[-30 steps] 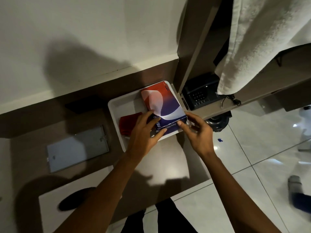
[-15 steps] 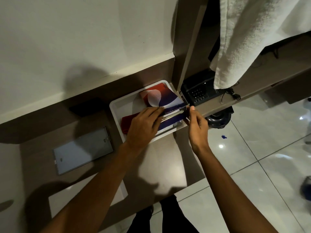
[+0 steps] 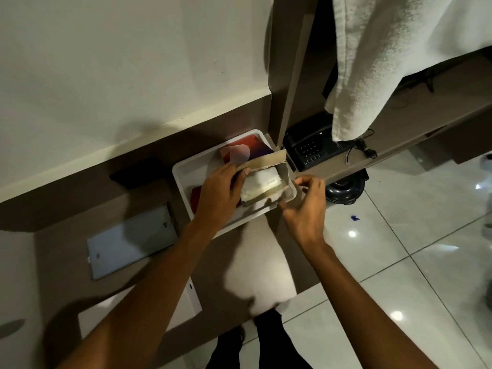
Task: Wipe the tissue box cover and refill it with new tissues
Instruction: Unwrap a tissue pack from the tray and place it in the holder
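- A pale flat panel [image 3: 131,239] lies on the brown counter [image 3: 269,251] at far left, well apart from the work.
- The white tray [image 3: 183,179] sits against the back of the counter; a red packet [image 3: 195,198] lies in its near-left part.
- The left hand [image 3: 219,194] is closed on the raised cardboard flap [image 3: 262,159] of the tissue carton [image 3: 241,153], thumb under it, holding the end open.
- The stack of white tissues [image 3: 262,186] shows in that opened end, inside the tray, just right of the left hand; its long side seems to run from near-left to far-right.
- The right hand [image 3: 306,209] is loosely spread and holds nothing, fingertips [image 3: 298,181] just beside the tray's right corner and the stack.
- Judgement: the stack lies between the hands, closer to the left, but the free right hand is the one placed to draw it out toward the near-right.
- Half a second earlier the carton was still shut, its printed top pressed down by the left hand while the right pinched its end; now the end is torn open and the right hand has let go.
- A black telephone [image 3: 310,149] sits further right, under a hanging white towel [image 3: 372,62].
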